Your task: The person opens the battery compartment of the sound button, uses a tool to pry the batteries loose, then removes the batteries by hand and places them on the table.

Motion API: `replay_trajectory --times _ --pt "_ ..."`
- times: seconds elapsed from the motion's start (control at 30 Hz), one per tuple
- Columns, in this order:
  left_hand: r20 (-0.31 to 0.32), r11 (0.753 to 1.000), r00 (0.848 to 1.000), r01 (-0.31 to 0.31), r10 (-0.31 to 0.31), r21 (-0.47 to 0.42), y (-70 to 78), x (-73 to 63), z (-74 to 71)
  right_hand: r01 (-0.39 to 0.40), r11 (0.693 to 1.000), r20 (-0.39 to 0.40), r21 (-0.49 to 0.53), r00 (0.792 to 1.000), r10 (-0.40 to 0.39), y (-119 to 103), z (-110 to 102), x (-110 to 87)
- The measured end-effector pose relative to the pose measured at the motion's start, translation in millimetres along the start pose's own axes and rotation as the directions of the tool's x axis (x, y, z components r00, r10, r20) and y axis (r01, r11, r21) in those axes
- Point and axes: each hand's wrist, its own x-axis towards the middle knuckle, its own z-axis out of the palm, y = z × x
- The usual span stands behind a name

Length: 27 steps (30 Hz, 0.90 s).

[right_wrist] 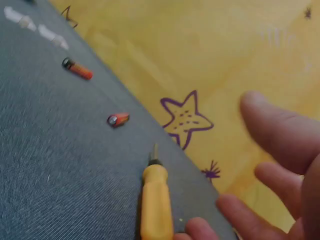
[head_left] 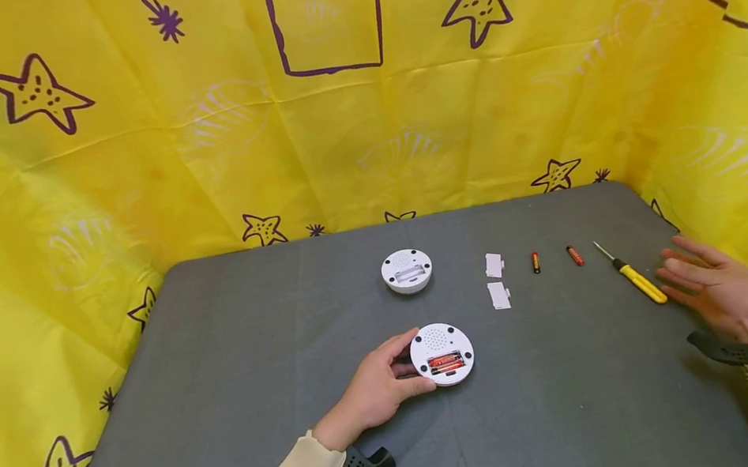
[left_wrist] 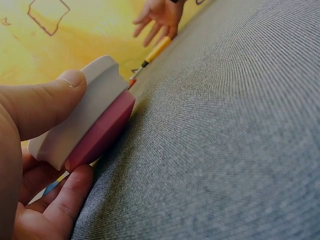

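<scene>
Left hand [head_left: 375, 383]: gripping a round white device [head_left: 435, 342] at its left edge, thumb on the near side, fingers on the far side and curling under. Device is bottom-up, feet and speaker holes showing, two red batteries [head_left: 446, 364] seated side by side in the open bay. Left wrist view shows a pink lower body [left_wrist: 107, 127] under the white rim; can't tell if it touches the surface [head_left: 253, 346].

Second round white device [head_left: 409, 287]: beyond the left hand and slightly right, also bottom-up, bay uncovered, apart from the first.

Two white battery covers: far one [head_left: 493, 265], near one [head_left: 499, 296], both right of and beyond the left hand, just beside each other.

Two loose batteries, left of and beyond the right hand: left one [head_left: 535, 263], then right one [head_left: 575, 255], lying apart.

Yellow-handled screwdriver [head_left: 642, 285]: just left of the right hand, handle end nearest it, tip pointing away and left.

Right hand [head_left: 730, 291]: spread wide, holding nothing, fingers right by the handle. Contact: can't tell.
</scene>
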Motion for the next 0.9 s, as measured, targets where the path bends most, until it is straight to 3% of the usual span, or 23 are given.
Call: replay_trajectory --times 0.07,0.1,0.17,0.23,0.3,0.33,0.5,0.6,0.77,0.9 --pt "0.000 1.000 1.000 -0.003 0.003 0.002 0.1 0.4 0.0 -0.018 0.981 -0.041 -0.194 0.999 0.011 2.9 -0.3 1.3" --pt "0.001 1.000 1.000 -0.002 0.002 0.003 0.2 0.6 0.0 -0.044 0.951 -0.066 -0.306 0.998 0.025 3.8 0.0 2.0" --pt "0.002 1.000 1.000 -0.002 0.002 0.004 0.5 0.7 0.0 -0.098 0.840 -0.115 -0.534 0.992 0.043 5.0 1.9 4.0" --pt "0.002 1.000 1.000 0.002 -0.002 0.006 0.1 1.0 0.2 -0.141 0.692 -0.153 -0.708 0.987 0.045 6.0 4.1 6.5" --pt "0.002 1.000 1.000 0.005 -0.005 0.002 0.2 0.8 0.3 -0.168 0.574 -0.180 -0.801 0.983 0.036 6.6 6.3 8.8" --pt "0.001 1.000 1.000 0.005 -0.005 0.001 0.3 0.6 0.3 -0.169 0.536 -0.184 -0.827 0.983 0.026 7.0 7.3 9.7" --pt "0.001 1.000 1.000 0.011 -0.011 -0.001 0.7 -0.1 0.2 -0.176 0.399 -0.208 -0.900 0.977 -0.037 10.7 10.6 11.7" --pt "-0.001 1.000 1.000 0.007 -0.007 -0.002 0.7 -0.2 0.0 -0.185 0.338 -0.222 -0.923 0.972 -0.076 14.0 11.6 12.3" --pt "-0.002 1.000 1.000 0.008 -0.008 -0.001 1.3 -0.5 -0.3 -0.207 0.271 -0.238 -0.940 0.967 -0.088 17.3 12.1 13.4" --pt "-0.002 1.000 1.000 0.015 -0.015 0.004 2.0 -0.9 -0.3 -0.211 0.253 -0.236 -0.944 0.969 -0.072 17.5 12.2 14.6"
